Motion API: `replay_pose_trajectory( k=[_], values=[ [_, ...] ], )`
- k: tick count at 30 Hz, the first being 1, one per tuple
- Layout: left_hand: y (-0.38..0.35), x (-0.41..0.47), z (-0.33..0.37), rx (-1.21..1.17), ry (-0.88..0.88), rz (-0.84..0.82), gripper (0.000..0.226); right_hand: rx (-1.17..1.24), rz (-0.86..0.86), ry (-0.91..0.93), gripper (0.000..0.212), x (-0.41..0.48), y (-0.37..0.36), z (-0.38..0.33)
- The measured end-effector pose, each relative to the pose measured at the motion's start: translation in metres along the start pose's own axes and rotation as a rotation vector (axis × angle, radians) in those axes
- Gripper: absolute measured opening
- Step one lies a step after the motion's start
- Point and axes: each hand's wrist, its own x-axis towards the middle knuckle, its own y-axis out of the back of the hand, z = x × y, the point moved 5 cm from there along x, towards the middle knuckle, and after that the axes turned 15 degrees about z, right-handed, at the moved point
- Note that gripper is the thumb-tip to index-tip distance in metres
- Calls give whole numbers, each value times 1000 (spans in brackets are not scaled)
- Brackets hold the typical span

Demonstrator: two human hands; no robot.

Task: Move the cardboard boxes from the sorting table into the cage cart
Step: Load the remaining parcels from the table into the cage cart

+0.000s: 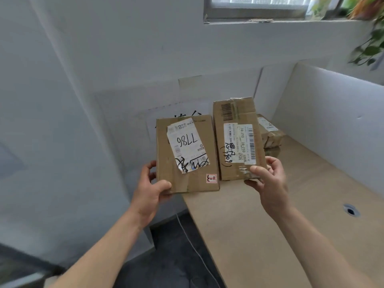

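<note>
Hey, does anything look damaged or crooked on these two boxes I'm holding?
Yes. The label on the left box sits crooked, its lower edge torn and ragged. The right box has wrinkled tape by the right hand's thumb.

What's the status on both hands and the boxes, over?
Left hand grips the 7786 box. Right hand grips the J4-J10 box. Third box sits behind them on the sorting table.
</note>
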Motion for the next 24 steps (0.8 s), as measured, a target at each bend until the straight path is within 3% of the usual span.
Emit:
replay_pose_trajectory(
  k=[10,14,24],
  values=[
    [79,-63,27,-35,-75,25,65,45,4,42,31,-91,9,-15],
    [102,-84,39,-27,-110,50,69,79,-19,47,40,-109,6,-20],
    [157,-151,58,-76,-207,231,65,135,-191,-21,36,-142,-20,-18]
  ],
)
